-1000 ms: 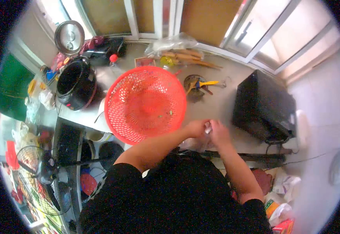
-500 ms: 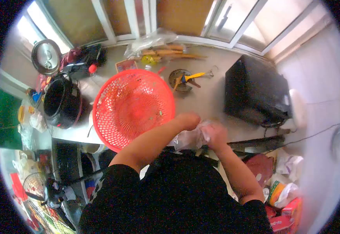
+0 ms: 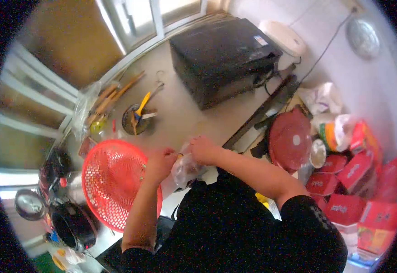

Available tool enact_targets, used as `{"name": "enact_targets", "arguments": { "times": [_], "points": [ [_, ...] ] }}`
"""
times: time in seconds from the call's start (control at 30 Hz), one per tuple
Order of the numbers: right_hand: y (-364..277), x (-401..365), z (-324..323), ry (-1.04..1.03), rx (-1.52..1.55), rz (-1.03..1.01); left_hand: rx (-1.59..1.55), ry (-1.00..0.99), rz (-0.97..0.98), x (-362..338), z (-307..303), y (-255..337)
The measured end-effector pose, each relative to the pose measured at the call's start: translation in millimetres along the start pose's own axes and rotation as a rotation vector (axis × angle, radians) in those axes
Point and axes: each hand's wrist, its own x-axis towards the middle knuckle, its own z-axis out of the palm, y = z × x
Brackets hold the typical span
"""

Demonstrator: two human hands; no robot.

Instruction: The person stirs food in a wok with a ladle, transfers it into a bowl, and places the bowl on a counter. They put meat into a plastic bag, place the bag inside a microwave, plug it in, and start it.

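A clear plastic bag (image 3: 187, 172) hangs at the counter's front edge, close to my body, and what it holds is hard to make out. My right hand (image 3: 202, 151) is closed on the top of the bag. On the other side, my left hand (image 3: 161, 163) is closed with its fingertips pinched at the bag's upper edge. A small yellowish spot shows at those fingertips, too blurred to name. Left of the bag stands a large red plastic basket (image 3: 112, 182) with a few green bits in it, and my left forearm crosses in front of its right side.
A dark bowl (image 3: 132, 120) with a yellow-handled brush (image 3: 143, 103) lies behind the hands. The large black box (image 3: 221, 54) stands at the back. A black cooker (image 3: 73, 225) is at left. A dark red lid (image 3: 290, 141) and red boxes (image 3: 344, 209) lie at right.
My view has swung to the right, so the counter things sit further left and the red boxes show more. Both hands stay at the plastic bag.
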Motion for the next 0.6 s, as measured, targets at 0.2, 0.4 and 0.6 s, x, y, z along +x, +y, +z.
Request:
{"name": "enact_targets", "arguments": {
  "times": [0.2, 0.4, 0.6],
  "points": [
    [46, -86, -16, 0.082, 0.306, 0.388, -0.039, 0.133, 0.163, 29, 8, 51],
    [94, -217, -26, 0.634, 0.301, 0.484, 0.231, 0.119, 0.508, 94, 53, 174],
    [137, -316, -35, 0.948, 0.811, 1.021, 0.655, 0.347, 0.846, 196, 120, 275]
  ]
}}
